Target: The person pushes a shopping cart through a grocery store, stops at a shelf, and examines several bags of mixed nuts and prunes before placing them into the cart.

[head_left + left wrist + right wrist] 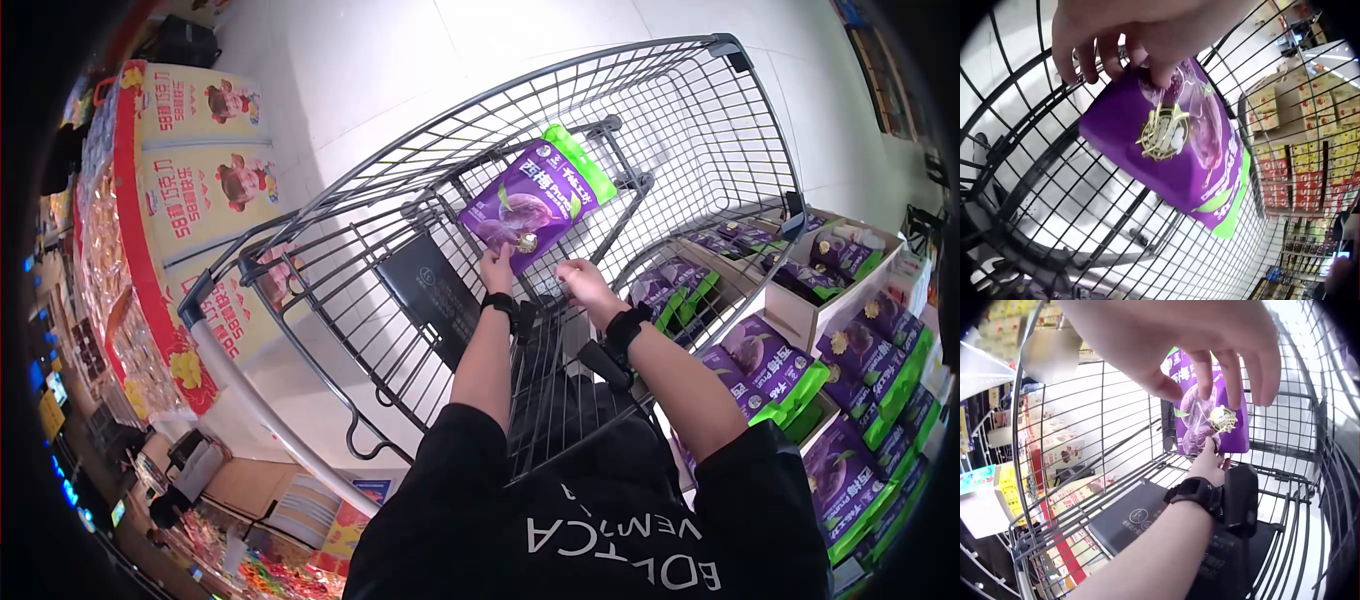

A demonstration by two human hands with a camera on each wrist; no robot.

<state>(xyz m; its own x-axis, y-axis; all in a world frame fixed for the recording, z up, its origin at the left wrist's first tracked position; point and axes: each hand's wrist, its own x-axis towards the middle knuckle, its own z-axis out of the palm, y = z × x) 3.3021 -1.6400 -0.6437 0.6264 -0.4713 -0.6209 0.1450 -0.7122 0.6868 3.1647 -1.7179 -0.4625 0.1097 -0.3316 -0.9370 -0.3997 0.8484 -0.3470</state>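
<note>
A purple bag of prunes [530,205] with a bright green top band is held over the inside of the shopping cart [690,125]. My left hand [497,268] pinches its bottom edge, the thumb lying on the printed front in the left wrist view. A round gold emblem [1165,133] shows on the bag near that thumb. To the right of the bag, my right hand [592,287] hovers apart from it, holding nothing. In the right wrist view its fingers [1232,378] hang loosely bent and overlap the bag.
A dark panel [430,290] lies at the cart's near end, by its grey handle [270,415]. Several similar purple bags [765,365] fill boxes along the right side. Printed cartons [205,195] and wrapped goods [105,265] stand on the left.
</note>
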